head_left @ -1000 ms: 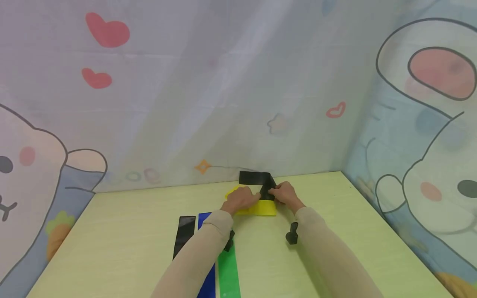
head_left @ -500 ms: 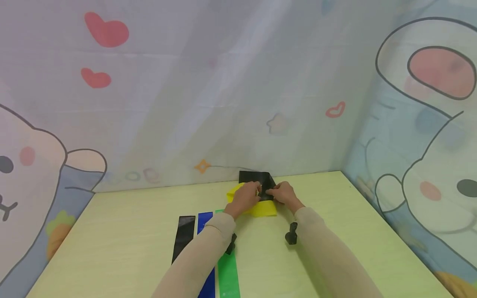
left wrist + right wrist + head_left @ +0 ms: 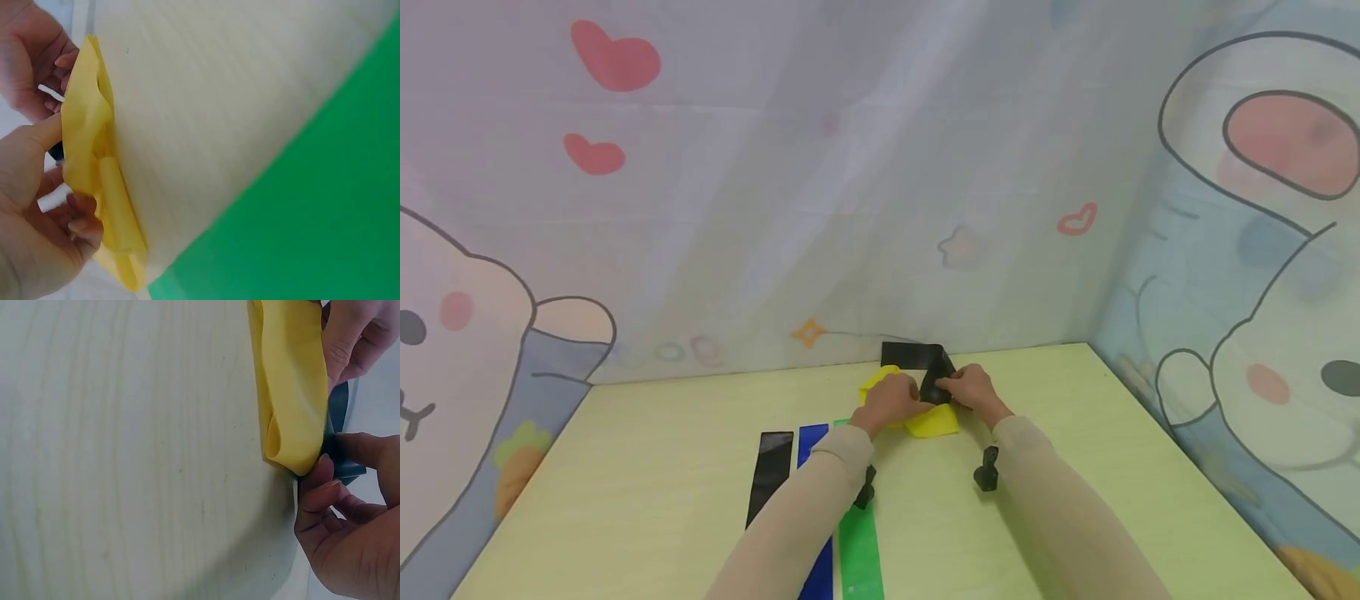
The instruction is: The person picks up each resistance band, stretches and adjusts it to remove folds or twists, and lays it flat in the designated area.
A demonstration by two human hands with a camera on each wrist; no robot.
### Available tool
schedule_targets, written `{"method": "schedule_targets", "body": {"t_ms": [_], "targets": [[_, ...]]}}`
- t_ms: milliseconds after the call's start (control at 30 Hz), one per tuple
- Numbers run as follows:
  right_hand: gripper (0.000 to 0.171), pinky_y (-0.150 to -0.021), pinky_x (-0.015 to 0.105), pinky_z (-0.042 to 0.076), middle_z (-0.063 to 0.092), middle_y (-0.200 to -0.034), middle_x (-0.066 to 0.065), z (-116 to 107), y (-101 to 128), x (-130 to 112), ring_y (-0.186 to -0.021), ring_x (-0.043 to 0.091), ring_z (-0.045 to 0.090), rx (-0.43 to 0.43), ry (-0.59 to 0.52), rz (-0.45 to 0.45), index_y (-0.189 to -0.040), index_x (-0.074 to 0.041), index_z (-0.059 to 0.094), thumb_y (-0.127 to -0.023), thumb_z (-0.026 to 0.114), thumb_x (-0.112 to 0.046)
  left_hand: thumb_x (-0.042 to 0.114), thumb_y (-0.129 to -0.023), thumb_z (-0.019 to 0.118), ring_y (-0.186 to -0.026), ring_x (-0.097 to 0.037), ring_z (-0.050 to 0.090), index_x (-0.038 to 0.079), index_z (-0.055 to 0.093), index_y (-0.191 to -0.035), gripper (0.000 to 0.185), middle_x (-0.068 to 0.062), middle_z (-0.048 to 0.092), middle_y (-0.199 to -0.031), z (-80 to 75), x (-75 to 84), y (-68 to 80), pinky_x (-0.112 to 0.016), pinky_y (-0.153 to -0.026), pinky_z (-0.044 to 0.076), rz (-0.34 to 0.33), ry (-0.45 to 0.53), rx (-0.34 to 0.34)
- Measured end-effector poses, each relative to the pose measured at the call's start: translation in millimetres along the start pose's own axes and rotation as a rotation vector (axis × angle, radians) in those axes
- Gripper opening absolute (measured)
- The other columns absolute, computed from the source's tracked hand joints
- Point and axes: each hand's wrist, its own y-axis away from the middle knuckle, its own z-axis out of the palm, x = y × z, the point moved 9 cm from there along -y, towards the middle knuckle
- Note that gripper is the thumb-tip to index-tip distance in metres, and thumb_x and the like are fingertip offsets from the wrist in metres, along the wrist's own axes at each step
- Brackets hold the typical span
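My left hand (image 3: 891, 400) bends over a crumpled yellow resistance band (image 3: 934, 422) near the table's back edge. In the left wrist view its curled fingers and thumb hold the yellow band's (image 3: 84, 137) side; a folded flap lies along it. My right hand (image 3: 973, 388) pinches a black resistance band (image 3: 934, 387) between thumb and fingers. That black band runs left along the back, then folds down towards the yellow one. In the right wrist view the yellow band's (image 3: 294, 394) looped end touches the black band (image 3: 344, 459). The palms partly hide where the bands meet.
Flat on the pale wooden table (image 3: 647, 483) lie another black band (image 3: 771, 471), a blue band (image 3: 814, 437) and a green band (image 3: 859, 542), partly under my left sleeve. A printed cloth backdrop (image 3: 850, 208) hangs behind the table's back edge.
My left hand first reached up over the black band, then came back down to the yellow band, whose near edge now sits more tilted. The right hand has stayed nearly still.
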Motion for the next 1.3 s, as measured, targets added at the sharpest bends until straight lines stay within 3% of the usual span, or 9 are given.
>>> {"method": "schedule_targets", "body": {"t_ms": [167,333,533,733,967,1100,1167,1300], "targets": [[0.034,-0.047,0.025,0.039,0.050,-0.055,0.001,0.0,0.8,-0.4,-0.049,0.014,0.047,0.007,0.012,0.001,-0.066,-0.006,0.058,-0.091,0.073,-0.025,0.031,-0.088,0.079,-0.076,-0.017,0.058,0.007,0.070,-0.100,0.028,-0.002,0.066,-0.088,2.2,3.5,-3.2,-0.028,-0.067,0.051,0.085,0.045,0.021],[0.037,-0.048,0.025,0.040,0.048,-0.055,0.000,1.0,-0.7,0.1,-0.051,0.015,0.048,-0.001,0.021,-0.005,-0.065,-0.009,0.055,-0.092,0.072,-0.028,0.026,-0.086,0.082,-0.077,-0.017,0.052,0.012,0.067,-0.104,0.027,-0.003,0.056,-0.093,1.3,9.8,-3.2,-0.027,-0.063,0.048,0.137,-0.043,0.066],[0.037,-0.049,0.025,0.042,0.050,-0.056,0.000,2.4,-0.5,2.0,-0.051,0.015,0.050,-0.008,0.024,-0.008,-0.066,-0.008,0.057,-0.094,0.069,-0.029,0.013,-0.089,0.077,-0.086,-0.017,0.057,0.015,0.076,-0.110,0.021,-0.006,0.060,-0.104,2.3,20.2,3.9,-0.028,-0.073,0.052,0.227,-0.074,0.068],[0.036,-0.050,0.027,0.043,0.054,-0.060,0.004,3.5,2.5,0.2,-0.052,0.016,0.052,-0.020,0.022,-0.016,-0.075,-0.004,0.063,-0.095,0.067,-0.034,0.013,-0.093,0.073,-0.088,-0.015,0.058,0.015,0.081,-0.104,0.014,-0.003,0.064,-0.101,-5.4,21.6,6.8,-0.027,-0.074,0.052,0.243,-0.035,0.133],[0.054,-0.055,0.027,0.040,0.054,-0.070,0.004,2.2,-0.3,3.7,-0.057,0.016,0.048,-0.025,-0.025,-0.003,-0.088,0.001,0.066,-0.099,0.055,-0.051,0.017,-0.093,0.074,-0.084,-0.015,0.056,0.015,0.082,-0.098,0.010,-0.003,0.065,-0.097,-24.1,19.8,5.6,-0.026,-0.068,0.050,0.205,0.097,0.232],[0.042,-0.058,0.027,0.040,0.057,-0.083,0.008,0.7,-1.2,4.3,-0.065,0.017,0.047,-0.027,-0.078,-0.008,-0.110,0.003,0.067,-0.106,0.044,-0.033,0.017,-0.093,0.073,-0.085,-0.016,0.059,0.014,0.081,-0.097,0.010,-0.005,0.061,-0.103,-35.1,23.4,7.1,-0.025,-0.070,0.051,0.211,0.183,0.284],[0.035,-0.061,0.028,0.043,0.062,-0.094,0.014,0.9,0.6,2.8,-0.070,0.019,0.051,-0.041,-0.105,-0.027,-0.124,0.001,0.065,-0.103,0.043,-0.017,0.015,-0.093,0.073,-0.085,-0.018,0.063,0.011,0.080,-0.096,0.009,-0.007,0.061,-0.107,-39.0,26.6,8.3,-0.025,-0.073,0.053,0.232,0.221,0.307],[0.043,-0.070,0.028,0.048,0.063,-0.123,0.024,3.8,4.7,-1.9,-0.087,0.024,0.057,-0.080,-0.102,-0.100,-0.137,0.000,0.060,-0.095,0.053,-0.004,0.010,-0.093,0.072,-0.090,-0.021,0.068,0.006,0.078,-0.097,0.009,-0.008,0.068,-0.108,-44.9,32.2,10.4,-0.027,-0.079,0.055,0.282,0.301,0.346]]}}
